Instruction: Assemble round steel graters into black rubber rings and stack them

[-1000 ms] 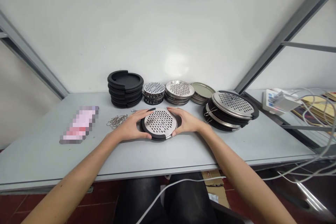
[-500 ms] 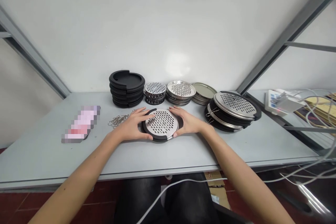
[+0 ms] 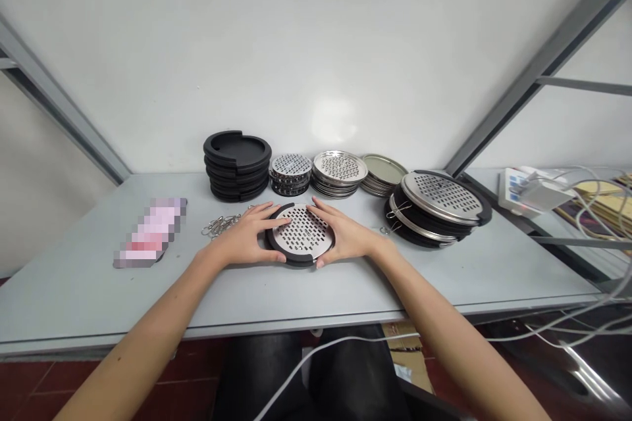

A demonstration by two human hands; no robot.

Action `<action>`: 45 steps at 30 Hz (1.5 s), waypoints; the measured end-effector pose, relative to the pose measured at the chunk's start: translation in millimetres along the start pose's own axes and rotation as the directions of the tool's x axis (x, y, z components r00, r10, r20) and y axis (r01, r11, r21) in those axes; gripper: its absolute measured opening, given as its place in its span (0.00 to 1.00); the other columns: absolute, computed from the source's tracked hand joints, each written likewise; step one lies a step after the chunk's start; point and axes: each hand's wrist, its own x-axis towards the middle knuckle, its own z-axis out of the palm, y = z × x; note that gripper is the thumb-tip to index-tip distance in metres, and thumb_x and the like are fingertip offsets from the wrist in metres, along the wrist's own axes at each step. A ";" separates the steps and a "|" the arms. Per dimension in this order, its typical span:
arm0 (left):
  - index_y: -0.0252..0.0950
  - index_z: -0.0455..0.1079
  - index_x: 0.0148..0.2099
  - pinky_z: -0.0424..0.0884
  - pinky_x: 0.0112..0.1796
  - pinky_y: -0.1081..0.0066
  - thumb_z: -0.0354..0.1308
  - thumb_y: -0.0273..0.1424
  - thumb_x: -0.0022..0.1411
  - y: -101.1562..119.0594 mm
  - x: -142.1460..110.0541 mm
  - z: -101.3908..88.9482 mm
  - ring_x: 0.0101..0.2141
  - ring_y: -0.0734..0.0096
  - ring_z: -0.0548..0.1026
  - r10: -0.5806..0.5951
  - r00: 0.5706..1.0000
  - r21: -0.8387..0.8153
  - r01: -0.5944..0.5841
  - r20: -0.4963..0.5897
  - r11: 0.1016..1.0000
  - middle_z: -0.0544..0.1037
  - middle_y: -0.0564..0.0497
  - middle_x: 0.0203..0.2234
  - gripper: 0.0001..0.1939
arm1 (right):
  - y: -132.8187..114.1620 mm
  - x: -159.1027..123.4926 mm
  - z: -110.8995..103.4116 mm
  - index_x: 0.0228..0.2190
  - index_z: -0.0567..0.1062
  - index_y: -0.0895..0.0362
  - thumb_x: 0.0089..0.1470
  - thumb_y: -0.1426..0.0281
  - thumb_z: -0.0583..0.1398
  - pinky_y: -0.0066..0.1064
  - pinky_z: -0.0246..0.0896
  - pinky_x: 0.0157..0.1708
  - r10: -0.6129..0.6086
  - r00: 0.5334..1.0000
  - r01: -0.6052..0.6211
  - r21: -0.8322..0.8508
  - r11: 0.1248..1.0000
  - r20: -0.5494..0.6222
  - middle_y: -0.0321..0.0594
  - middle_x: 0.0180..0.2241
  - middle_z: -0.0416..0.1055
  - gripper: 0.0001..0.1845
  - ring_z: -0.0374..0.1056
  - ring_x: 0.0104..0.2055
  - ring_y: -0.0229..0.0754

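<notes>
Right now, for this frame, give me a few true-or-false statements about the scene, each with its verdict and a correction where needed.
1. The left hand and the right hand both rest on a perforated steel disc in a black rim. True.
2. The disc is lifted clear of the grey table. False: it lies on the table top.
3. The left hand is nearer than the right hand to the loose wire clips. True.
4. The stack of black rings stands at the right end of the row. False: it stands at the left end, beyond the left hand, left of the stacked steel discs.
</notes>
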 end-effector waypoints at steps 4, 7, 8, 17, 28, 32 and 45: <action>0.50 0.61 0.64 0.48 0.62 0.44 0.64 0.57 0.48 0.4 0.1 0.7 0.66 0.43 0.48 0.000 1.000 0.001 0.000 0.003 1.000 0.52 0.48 0.67 0.43 | 3.2 -2.2 -1.4 0.66 0.50 0.59 0.27 0.44 0.71 0.55 0.41 0.65 0.015 1.000 -0.015 -0.005 1.000 0.001 0.58 0.68 0.42 0.71 0.42 0.69 0.63; 0.50 0.61 0.64 0.48 0.62 0.45 0.63 0.57 0.48 0.7 0.3 0.9 0.66 0.44 0.48 -0.003 1.000 0.004 0.003 0.006 1.000 0.52 0.48 0.67 0.43 | 2.8 -2.3 -2.2 0.66 0.51 0.59 0.28 0.45 0.71 0.54 0.42 0.65 0.005 1.000 -0.005 -0.015 1.000 0.007 0.58 0.67 0.44 0.70 0.43 0.68 0.62; 0.50 0.61 0.64 0.48 0.62 0.45 0.63 0.58 0.49 0.8 0.3 1.0 0.66 0.45 0.48 -0.004 1.000 0.006 0.004 0.007 1.000 0.52 0.48 0.67 0.43 | 2.3 -2.2 -2.1 0.65 0.51 0.59 0.28 0.45 0.71 0.53 0.42 0.65 0.005 1.000 -0.005 -0.015 1.000 0.005 0.58 0.67 0.44 0.69 0.44 0.68 0.61; 0.45 0.48 0.70 0.51 0.62 0.51 0.64 0.56 0.49 2.8 -1.0 3.1 0.65 0.50 0.51 0.029 0.999 -0.071 -0.032 -0.034 0.997 0.54 0.47 0.67 0.52 | -1.1 -1.4 -0.5 0.64 0.54 0.59 0.28 0.46 0.71 0.54 0.44 0.64 0.016 1.000 -0.016 0.023 1.000 -0.023 0.59 0.66 0.46 0.67 0.47 0.67 0.61; 0.42 0.46 0.70 0.53 0.62 0.53 0.65 0.55 0.49 4.1 -0.9 3.8 0.64 0.48 0.54 0.039 0.997 -0.076 -0.044 -0.070 0.996 0.55 0.45 0.66 0.54 | 0.3 -1.2 0.0 0.62 0.60 0.53 0.28 0.46 0.71 0.57 0.42 0.64 0.006 1.000 -0.004 0.046 0.999 -0.030 0.55 0.67 0.47 0.62 0.46 0.67 0.64; 0.43 0.46 0.70 0.53 0.62 0.53 0.64 0.55 0.49 3.1 -1.4 4.4 0.64 0.48 0.54 0.037 0.998 -0.072 -0.042 -0.060 0.997 0.55 0.46 0.66 0.53 | -1.4 -1.1 -0.6 0.62 0.61 0.53 0.29 0.46 0.71 0.57 0.44 0.63 0.007 1.000 -0.006 0.032 0.999 -0.030 0.55 0.67 0.47 0.61 0.47 0.67 0.63; 0.48 0.47 0.70 0.54 0.61 0.48 0.63 0.56 0.49 6.1 -4.5 2.0 0.65 0.43 0.51 -0.007 1.000 -0.024 0.007 -0.003 1.000 0.51 0.47 0.68 0.51 | -3.4 -1.0 -4.3 0.62 0.61 0.55 0.29 0.45 0.71 0.55 0.46 0.63 0.004 1.000 -0.005 -0.023 1.000 -0.018 0.58 0.66 0.48 0.61 0.49 0.66 0.63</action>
